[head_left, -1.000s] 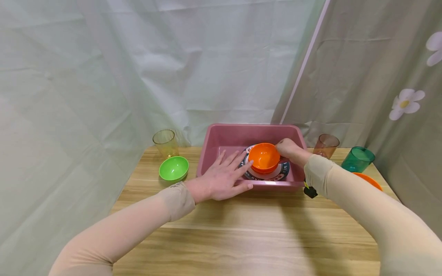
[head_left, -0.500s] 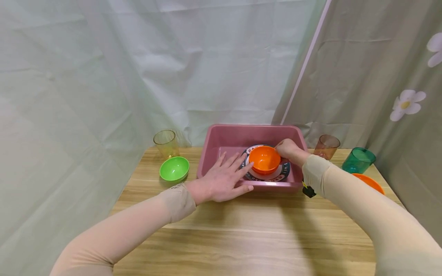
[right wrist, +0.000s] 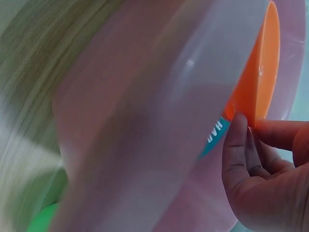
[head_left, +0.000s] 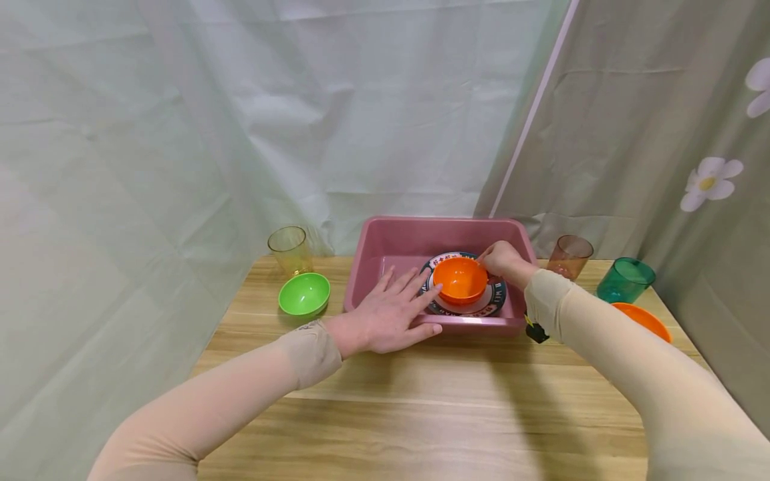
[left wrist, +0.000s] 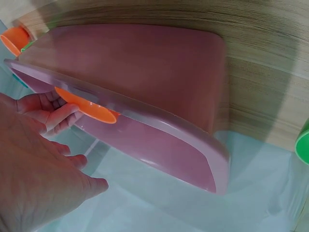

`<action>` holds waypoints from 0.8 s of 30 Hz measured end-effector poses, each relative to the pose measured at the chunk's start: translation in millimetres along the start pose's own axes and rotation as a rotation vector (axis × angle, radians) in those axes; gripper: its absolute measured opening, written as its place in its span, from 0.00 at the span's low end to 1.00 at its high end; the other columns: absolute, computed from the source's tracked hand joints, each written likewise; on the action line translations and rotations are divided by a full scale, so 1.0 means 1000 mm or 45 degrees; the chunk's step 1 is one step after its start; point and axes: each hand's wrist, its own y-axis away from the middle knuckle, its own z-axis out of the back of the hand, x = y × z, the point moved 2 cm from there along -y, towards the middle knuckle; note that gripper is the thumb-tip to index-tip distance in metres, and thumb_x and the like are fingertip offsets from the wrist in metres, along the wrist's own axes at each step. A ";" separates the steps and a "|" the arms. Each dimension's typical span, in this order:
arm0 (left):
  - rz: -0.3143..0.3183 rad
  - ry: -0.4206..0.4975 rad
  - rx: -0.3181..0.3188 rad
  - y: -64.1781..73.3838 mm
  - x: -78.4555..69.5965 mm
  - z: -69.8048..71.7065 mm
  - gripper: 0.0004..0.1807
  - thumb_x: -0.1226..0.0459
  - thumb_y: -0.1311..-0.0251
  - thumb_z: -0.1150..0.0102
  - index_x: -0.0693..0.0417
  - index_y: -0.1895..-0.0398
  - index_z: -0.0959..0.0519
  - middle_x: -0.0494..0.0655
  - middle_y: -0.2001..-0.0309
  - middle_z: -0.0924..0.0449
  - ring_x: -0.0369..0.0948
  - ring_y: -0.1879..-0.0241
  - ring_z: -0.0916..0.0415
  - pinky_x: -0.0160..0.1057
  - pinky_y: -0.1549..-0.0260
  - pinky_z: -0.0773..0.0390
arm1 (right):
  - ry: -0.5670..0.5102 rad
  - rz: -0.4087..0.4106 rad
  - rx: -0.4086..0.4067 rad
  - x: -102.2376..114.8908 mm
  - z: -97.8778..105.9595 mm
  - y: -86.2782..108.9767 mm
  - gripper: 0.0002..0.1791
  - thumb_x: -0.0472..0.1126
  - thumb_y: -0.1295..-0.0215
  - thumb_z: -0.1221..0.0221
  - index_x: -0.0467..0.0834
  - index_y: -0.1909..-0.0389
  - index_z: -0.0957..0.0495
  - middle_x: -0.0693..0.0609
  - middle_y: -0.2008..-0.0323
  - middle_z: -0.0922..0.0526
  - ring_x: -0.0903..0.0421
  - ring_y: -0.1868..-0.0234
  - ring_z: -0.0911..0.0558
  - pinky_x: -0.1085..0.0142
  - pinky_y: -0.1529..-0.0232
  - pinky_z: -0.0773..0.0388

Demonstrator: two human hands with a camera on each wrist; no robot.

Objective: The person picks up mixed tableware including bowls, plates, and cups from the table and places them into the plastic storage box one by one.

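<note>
An orange bowl point(head_left: 460, 278) sits over a plate with a dark patterned rim point(head_left: 500, 297), inside a pink basin point(head_left: 397, 228). My right hand point(head_left: 505, 260) reaches over the basin's right side and pinches the bowl's rim between thumb and fingers; the right wrist view shows the pinch on the orange rim point(right wrist: 267, 72). Over the basin's front left edge lies my left hand point(head_left: 388, 314), fingers straight and spread, fingertips close to the bowl's left side. In the left wrist view this hand point(left wrist: 43, 179) holds nothing.
Left of the basin stand a green bowl point(head_left: 303, 294) and a yellow clear cup point(head_left: 290, 250). To the right are a reddish clear cup point(head_left: 569, 257), a teal cup point(head_left: 625, 280) and another orange dish point(head_left: 642, 322). Curtains hang behind the wooden table point(head_left: 433, 414).
The orange bowl has come down slightly, with less orange showing beneath its rim. My right hand keeps its pinch and has moved very little; the left hand stays in place.
</note>
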 end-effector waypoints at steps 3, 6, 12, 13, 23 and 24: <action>0.004 0.009 0.003 0.000 0.000 0.000 0.46 0.27 0.31 0.76 0.36 0.16 0.54 0.45 0.16 0.67 0.50 0.19 0.68 0.60 0.26 0.73 | -0.005 0.005 -0.001 -0.001 -0.001 0.000 0.16 0.29 0.27 0.46 0.26 0.44 0.21 0.31 0.48 0.19 0.45 0.64 0.16 0.51 0.52 0.15; 0.006 0.016 0.005 0.000 0.000 0.000 0.46 0.27 0.31 0.75 0.37 0.16 0.54 0.45 0.16 0.68 0.50 0.19 0.68 0.60 0.26 0.74 | -0.029 0.008 -0.001 -0.001 -0.001 0.001 0.17 0.28 0.28 0.46 0.26 0.43 0.21 0.31 0.46 0.19 0.44 0.61 0.16 0.52 0.52 0.15; 0.010 0.020 0.012 0.000 0.000 -0.001 0.46 0.27 0.31 0.75 0.37 0.16 0.54 0.46 0.16 0.68 0.50 0.19 0.68 0.60 0.26 0.73 | 0.002 0.029 0.011 0.000 -0.001 0.004 0.21 0.27 0.31 0.48 0.27 0.38 0.24 0.32 0.44 0.21 0.41 0.57 0.17 0.52 0.49 0.16; 0.010 0.021 0.012 0.000 0.000 -0.001 0.46 0.27 0.31 0.75 0.37 0.16 0.54 0.46 0.16 0.68 0.50 0.19 0.68 0.60 0.26 0.73 | 0.027 0.044 0.012 0.001 0.000 0.004 0.22 0.28 0.31 0.48 0.27 0.37 0.25 0.32 0.44 0.21 0.41 0.55 0.18 0.52 0.48 0.17; 0.024 0.016 -0.004 0.001 0.005 -0.002 0.46 0.27 0.31 0.76 0.36 0.16 0.54 0.48 0.16 0.65 0.51 0.19 0.66 0.60 0.26 0.74 | 0.564 0.439 -0.042 0.014 0.009 0.037 0.30 0.46 0.25 0.43 0.30 0.31 0.30 0.32 0.36 0.24 0.35 0.37 0.25 0.41 0.34 0.31; 0.026 0.015 -0.004 0.002 0.005 -0.002 0.46 0.27 0.31 0.77 0.36 0.16 0.54 0.49 0.16 0.65 0.52 0.19 0.66 0.60 0.26 0.74 | 0.631 0.482 -0.059 0.014 0.009 0.042 0.32 0.48 0.25 0.42 0.31 0.30 0.31 0.33 0.35 0.25 0.35 0.36 0.26 0.40 0.33 0.32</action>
